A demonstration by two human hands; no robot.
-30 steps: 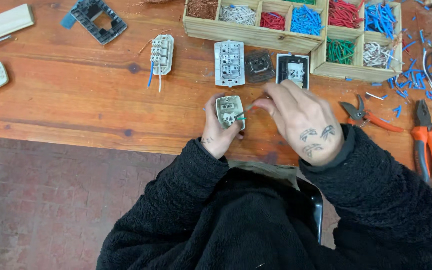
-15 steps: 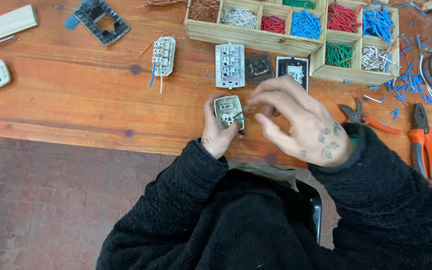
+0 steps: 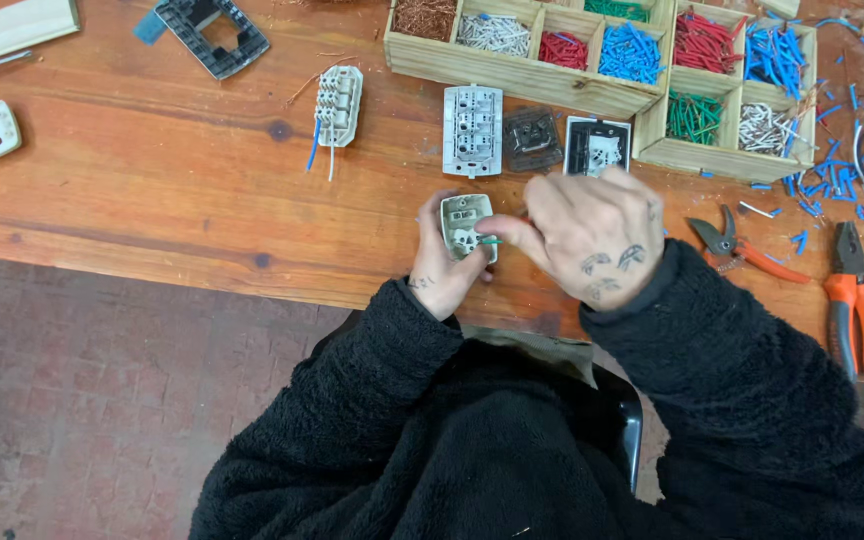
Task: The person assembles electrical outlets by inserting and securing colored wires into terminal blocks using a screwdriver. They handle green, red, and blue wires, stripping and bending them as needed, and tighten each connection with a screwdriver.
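My left hand (image 3: 439,268) grips a small pale socket module (image 3: 466,224) from below, its back side facing up, just above the wooden table's front edge. My right hand (image 3: 584,233) is closed over it from the right; its thumb and forefinger pinch a short green wire (image 3: 490,241) whose end sits at the module. Both arms wear black fleece sleeves.
Beyond the hands lie a white switch module (image 3: 472,130), a dark module (image 3: 532,138) and a black-framed one (image 3: 595,147). Wooden compartment boxes (image 3: 512,85) of coloured wire pieces stand at the back. Orange-handled cutters (image 3: 742,252) and pliers (image 3: 854,300) lie right. Another wired module (image 3: 337,105) lies left.
My right hand has come down and left over the module, bringing the green wire to it. The left hand has kept the module almost still.
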